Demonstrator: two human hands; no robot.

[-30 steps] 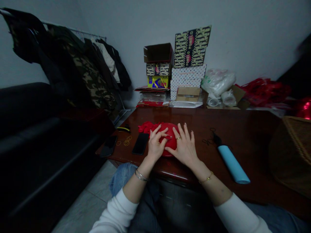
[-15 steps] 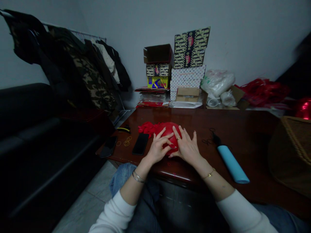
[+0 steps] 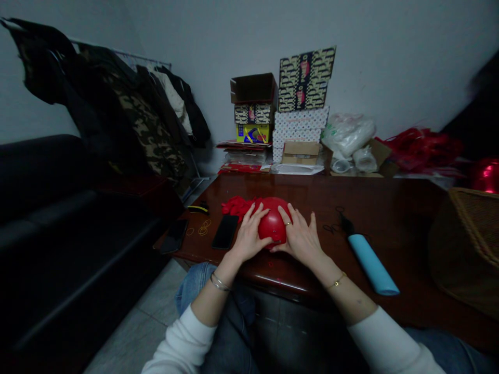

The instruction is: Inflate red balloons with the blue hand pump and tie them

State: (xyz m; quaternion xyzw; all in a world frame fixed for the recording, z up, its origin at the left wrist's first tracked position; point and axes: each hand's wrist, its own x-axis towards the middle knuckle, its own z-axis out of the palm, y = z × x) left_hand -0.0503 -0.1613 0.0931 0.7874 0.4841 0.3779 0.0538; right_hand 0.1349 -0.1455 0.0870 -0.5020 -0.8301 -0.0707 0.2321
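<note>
A round, inflated red balloon (image 3: 273, 223) rests on the dark wooden table between my hands. My left hand (image 3: 249, 234) cups its left side, with fingers along the top and thumb at the front. On the opposite side, my right hand (image 3: 302, 234) has its fingers spread over the balloon and the thumb low near the front. Both thumbs lie close to a small spot on the balloon's near face; I cannot make out whether that is the knot. Limp red balloons (image 3: 234, 206) are heaped just behind my left hand.
A black phone (image 3: 225, 232) lies left of my hands, with yellow rubber bands (image 3: 204, 227) and another phone (image 3: 175, 236) beyond. To the right lies a light-blue hand pump (image 3: 373, 264), then a wicker basket (image 3: 468, 223). Stacked boxes (image 3: 300, 127) stand at the back.
My left fingers, which were bent over the balloon's front, have straightened and shifted to its left side. More of the balloon's face now shows. The right hand stays nearly still.
</note>
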